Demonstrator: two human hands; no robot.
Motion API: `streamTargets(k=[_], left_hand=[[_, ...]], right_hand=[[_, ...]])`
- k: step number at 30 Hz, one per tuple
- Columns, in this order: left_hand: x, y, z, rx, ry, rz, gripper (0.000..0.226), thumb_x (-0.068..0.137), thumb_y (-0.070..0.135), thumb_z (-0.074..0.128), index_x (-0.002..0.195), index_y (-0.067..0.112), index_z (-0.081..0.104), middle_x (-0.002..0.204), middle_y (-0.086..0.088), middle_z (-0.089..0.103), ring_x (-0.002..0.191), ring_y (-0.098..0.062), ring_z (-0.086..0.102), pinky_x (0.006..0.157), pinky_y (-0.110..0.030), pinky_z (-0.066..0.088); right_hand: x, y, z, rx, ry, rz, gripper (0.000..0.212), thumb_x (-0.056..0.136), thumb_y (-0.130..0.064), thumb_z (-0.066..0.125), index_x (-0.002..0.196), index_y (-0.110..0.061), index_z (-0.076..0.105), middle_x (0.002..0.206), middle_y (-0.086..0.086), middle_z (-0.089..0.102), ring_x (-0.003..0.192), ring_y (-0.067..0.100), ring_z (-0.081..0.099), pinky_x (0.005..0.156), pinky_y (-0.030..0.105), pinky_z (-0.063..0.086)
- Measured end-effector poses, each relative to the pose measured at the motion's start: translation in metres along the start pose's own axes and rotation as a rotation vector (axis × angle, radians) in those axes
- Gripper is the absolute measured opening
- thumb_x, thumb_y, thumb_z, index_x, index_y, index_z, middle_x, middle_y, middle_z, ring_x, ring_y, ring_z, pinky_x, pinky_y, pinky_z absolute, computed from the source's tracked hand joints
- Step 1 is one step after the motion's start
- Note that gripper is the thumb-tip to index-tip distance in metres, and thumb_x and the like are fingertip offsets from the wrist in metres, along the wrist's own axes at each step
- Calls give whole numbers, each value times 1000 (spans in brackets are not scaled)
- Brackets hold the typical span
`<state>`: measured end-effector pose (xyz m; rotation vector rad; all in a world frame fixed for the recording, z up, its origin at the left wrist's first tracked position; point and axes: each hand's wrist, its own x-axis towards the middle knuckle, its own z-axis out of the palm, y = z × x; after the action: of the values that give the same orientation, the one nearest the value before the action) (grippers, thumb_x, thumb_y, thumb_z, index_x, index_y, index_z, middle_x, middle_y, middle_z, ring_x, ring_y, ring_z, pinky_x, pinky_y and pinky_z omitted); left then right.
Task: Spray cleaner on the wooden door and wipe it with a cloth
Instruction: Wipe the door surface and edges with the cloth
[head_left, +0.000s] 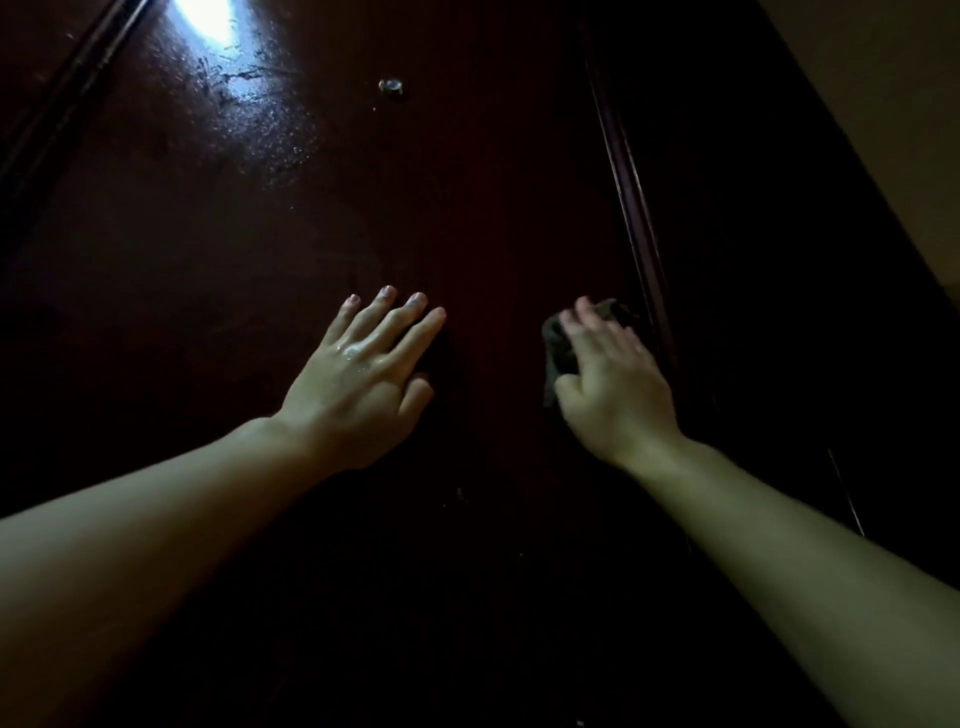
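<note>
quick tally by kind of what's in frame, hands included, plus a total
Hands: 2, left hand flat on the door, right hand pressing the cloth
Cloths: 1, dark cloth under the right hand
Doors: 1, dark wooden door, wet sheen near the top
Peepholes: 1, peephole
Spray bottles: 0 in view
Total: 5

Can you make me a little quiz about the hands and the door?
1. True or false: the left hand lies flat on the door with straight fingers.
2. Which hand presses the cloth? A left, B right, C both.
3. Fill in: above the hands, a small round ____ sits in the door.

Key: 1 true. 2 B, the right hand. 3 peephole.
</note>
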<state>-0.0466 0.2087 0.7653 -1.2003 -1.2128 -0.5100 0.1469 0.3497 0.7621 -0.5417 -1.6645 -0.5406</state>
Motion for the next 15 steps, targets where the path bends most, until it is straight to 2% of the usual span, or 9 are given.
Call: streamTargets(k=[1,3,4,6,8,9,11,13,15], left_hand=[[0,-2,0,-17,6,5,72,84,44,14,150,18,25,157,-8,22,147,-26,9,120,-44,2],[0,-4,0,-6,16,21,68,86,41,18,149,17,30,155,-10,28,146,-28,16,119,-46,8],[-1,-5,1,23,20,28,66,87,41,21,148,17,33,154,-11,30,145,-30,19,118,-49,11],[-4,-3,4,113,10,38,63,90,43,22,147,17,35,153,-14,31,143,-34,23,116,-54,16],[-6,1,7,180,-7,32,66,92,49,20,147,17,33,154,-15,29,143,-35,21,116,-56,16],[-6,3,8,195,-12,24,68,91,53,19,148,17,31,154,-15,28,144,-35,20,115,-57,16],[-5,5,9,216,-22,16,72,90,57,19,148,16,30,155,-15,27,144,-35,19,115,-58,15],[-4,4,9,238,-34,25,74,89,59,19,149,16,29,154,-15,27,144,-36,19,114,-59,16],[-4,3,9,244,-43,34,75,88,60,19,149,18,28,154,-15,27,144,-37,19,114,-59,17]], right_hand=[[-11,-15,4,4,24,-77,75,73,-35,33,146,-15,35,156,6,26,142,25,29,118,36,10],[-56,-43,20,49,16,-382,66,71,-32,41,133,-14,52,143,10,48,129,30,46,116,41,23],[-86,-53,28,44,-12,-547,56,74,-31,46,127,-17,55,137,7,53,125,28,50,114,42,29],[-134,-57,36,33,-29,-841,34,89,-31,53,122,-24,61,136,1,56,121,20,54,107,40,39],[-145,-38,40,34,-14,-985,29,94,-32,53,120,-26,63,137,0,56,122,16,55,107,37,39],[-139,-26,38,0,-14,-985,34,92,-34,52,123,-25,60,139,2,54,122,17,54,109,39,37],[-111,0,29,-67,-46,-823,56,78,-37,52,131,-21,50,144,6,48,127,23,49,113,42,30],[-70,20,17,-100,-4,-534,68,71,-36,47,137,-18,47,147,9,43,132,27,45,116,39,22],[-32,32,3,-129,48,-253,72,75,-37,37,143,-17,40,153,7,34,138,24,36,117,35,12]])
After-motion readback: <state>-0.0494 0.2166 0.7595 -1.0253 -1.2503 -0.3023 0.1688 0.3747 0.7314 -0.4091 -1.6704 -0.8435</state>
